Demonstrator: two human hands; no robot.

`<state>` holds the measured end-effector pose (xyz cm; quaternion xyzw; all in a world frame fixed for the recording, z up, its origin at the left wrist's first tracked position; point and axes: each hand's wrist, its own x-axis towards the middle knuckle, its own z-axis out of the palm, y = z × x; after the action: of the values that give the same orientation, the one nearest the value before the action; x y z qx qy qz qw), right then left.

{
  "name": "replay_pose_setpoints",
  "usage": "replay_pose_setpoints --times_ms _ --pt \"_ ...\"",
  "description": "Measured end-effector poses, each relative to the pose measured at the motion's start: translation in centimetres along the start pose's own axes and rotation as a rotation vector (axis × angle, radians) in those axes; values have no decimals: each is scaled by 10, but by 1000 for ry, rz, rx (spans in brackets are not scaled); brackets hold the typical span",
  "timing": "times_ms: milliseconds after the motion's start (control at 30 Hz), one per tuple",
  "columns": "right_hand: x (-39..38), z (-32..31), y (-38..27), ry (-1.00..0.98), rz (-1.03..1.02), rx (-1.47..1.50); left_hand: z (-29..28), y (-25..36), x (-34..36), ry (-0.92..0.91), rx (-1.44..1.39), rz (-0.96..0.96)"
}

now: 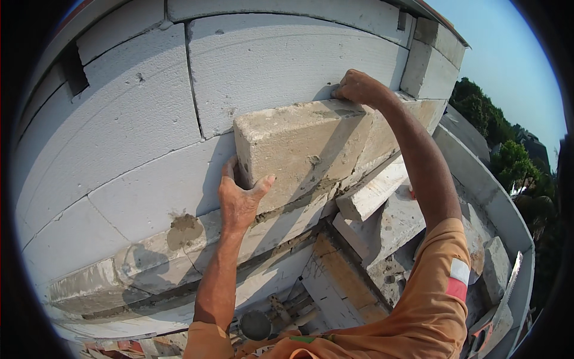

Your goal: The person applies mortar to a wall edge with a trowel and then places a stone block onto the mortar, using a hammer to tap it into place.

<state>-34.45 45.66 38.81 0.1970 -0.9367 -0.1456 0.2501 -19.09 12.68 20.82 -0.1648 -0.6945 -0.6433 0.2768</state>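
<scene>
A long beige concrete block (305,152) rests on the ledge course along the white block wall, with grey mortar under its lower edge. My left hand (239,200) is wrapped round the block's left end, thumb on the front face, fingers behind. Up at the block's top edge, close against the wall, my right hand (359,88) is curled closed. Whatever its fingers hold, if anything, is hidden. To the left, a wet mortar patch (185,232) lies on the lower course (149,263) and touches the wall.
The white block wall (131,113) rises in front. Loose block pieces (397,218) are heaped at right inside a curved parapet (511,239), with a hand saw (513,272) among them. A round bucket (256,325) stands far below the ledge. Trees lie beyond.
</scene>
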Motion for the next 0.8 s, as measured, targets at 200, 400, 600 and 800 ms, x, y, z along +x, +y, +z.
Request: replay_pose_setpoints --times_ms 200,400,600,800 --pt "1 -30 -18 -187 -50 58 -3 5 -3 4 -10 -4" --pt "-6 -44 -34 -134 115 182 -3 -5 -1 29 -11 39" --pt "-22 -60 -61 -54 224 196 -5 6 3 8 64 39" --pt "-20 -45 -41 -27 221 291 -6 1 3 4 121 66"
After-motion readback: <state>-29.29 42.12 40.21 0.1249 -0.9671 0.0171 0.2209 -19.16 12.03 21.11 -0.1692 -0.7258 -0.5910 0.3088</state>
